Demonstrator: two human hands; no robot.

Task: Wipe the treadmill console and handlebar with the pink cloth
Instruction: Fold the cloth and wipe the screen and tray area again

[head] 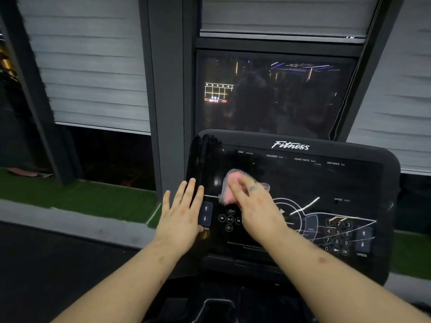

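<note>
While the left hand (184,213) lies flat with straight fingers on the console's left edge, holding nothing and partly covering the incline arrow buttons (205,213), the work sits just to its right. There the right hand (258,206) makes the grip: its blurred fingers bend over the bunched pink cloth (229,187) and press it to the dark display of the treadmill console (326,183). The cloth pokes out above and left of the grip, directly above the media buttons (229,219). Most of the panel stretches right of the grip, out to the number keypad (338,236) and speed arrows (363,238), so the coming stroke likely runs rightward along the console's long axis, with the right hand the nearer one. No handlebar shows clearly.
</note>
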